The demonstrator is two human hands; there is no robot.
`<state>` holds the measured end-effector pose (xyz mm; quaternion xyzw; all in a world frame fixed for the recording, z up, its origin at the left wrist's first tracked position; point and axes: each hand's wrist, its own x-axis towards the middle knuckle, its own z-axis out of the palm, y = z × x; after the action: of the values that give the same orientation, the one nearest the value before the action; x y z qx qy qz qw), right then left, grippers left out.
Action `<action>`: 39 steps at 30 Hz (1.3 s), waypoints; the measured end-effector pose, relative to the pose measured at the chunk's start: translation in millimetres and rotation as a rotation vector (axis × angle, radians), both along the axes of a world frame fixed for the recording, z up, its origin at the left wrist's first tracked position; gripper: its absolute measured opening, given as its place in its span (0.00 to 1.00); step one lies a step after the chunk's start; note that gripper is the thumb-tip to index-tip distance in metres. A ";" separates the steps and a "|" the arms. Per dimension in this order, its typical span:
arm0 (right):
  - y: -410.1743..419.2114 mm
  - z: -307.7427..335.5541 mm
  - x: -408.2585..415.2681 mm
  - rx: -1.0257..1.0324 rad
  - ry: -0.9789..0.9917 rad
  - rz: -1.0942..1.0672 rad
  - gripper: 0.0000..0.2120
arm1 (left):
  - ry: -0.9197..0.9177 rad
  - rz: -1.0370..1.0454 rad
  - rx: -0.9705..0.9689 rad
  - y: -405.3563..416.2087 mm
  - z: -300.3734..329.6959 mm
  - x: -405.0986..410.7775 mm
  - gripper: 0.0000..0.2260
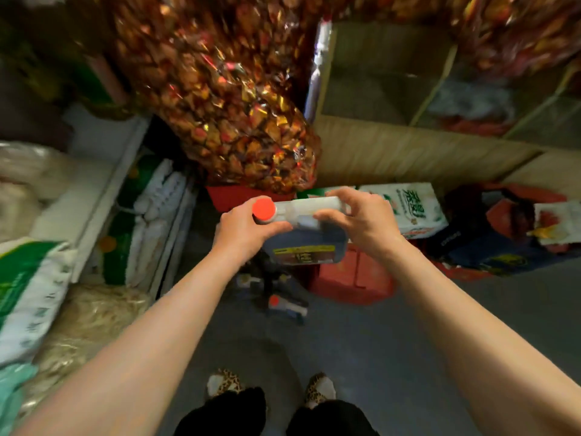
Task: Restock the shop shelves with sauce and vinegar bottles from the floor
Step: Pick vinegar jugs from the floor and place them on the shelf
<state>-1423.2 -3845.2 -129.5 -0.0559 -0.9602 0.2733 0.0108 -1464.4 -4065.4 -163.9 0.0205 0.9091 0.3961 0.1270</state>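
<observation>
A large sauce jug (pixel 306 240) with a dark body, a white handle on top and an orange-red cap hangs in mid-air in front of me. My left hand (pixel 243 231) grips its neck just under the cap. My right hand (pixel 361 218) curls round the white handle. Below the jug, more bottles (pixel 279 297) with dark bodies lie on the floor, one showing an orange cap. The view is blurred.
A big bag of foil-wrapped sweets (pixel 232 99) hangs just above and behind the jug. White shelves (pixel 103 184) with green-and-white sacks stand at the left. A red crate (pixel 352 278), a printed carton (pixel 405 209) and wooden bins (pixel 408 146) lie ahead and right. Grey floor (pixel 361 350) lies near my feet.
</observation>
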 end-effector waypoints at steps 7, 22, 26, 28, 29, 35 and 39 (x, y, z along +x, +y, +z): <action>-101.5 131.5 -79.7 -0.044 0.137 0.132 0.23 | 0.208 0.099 0.021 -109.6 132.6 -56.0 0.28; -232.8 339.2 -254.2 -0.344 0.310 0.489 0.17 | 0.537 0.325 -0.153 -248.4 361.1 -153.2 0.25; -253.1 374.6 -322.3 -0.350 0.346 0.584 0.18 | 0.563 0.417 -0.199 -264.0 400.8 -198.6 0.26; -266.1 390.8 -358.1 -0.334 0.359 0.639 0.21 | 0.570 0.468 -0.204 -272.3 414.0 -224.9 0.28; -273.2 397.6 -376.0 -0.342 0.352 0.669 0.23 | 0.571 0.496 -0.211 -276.7 418.8 -239.1 0.29; -308.9 417.8 -481.3 -0.339 0.325 0.842 0.23 | 0.534 0.668 -0.247 -295.0 431.4 -322.9 0.34; -336.5 409.8 -545.4 -0.360 0.286 0.916 0.21 | 0.540 0.776 -0.291 -301.5 422.7 -366.9 0.33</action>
<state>-1968.5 -4181.7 280.3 0.4075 -0.8128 0.4162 0.0112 -1831.3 -4366.8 258.8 -0.2358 0.8960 0.2636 -0.2684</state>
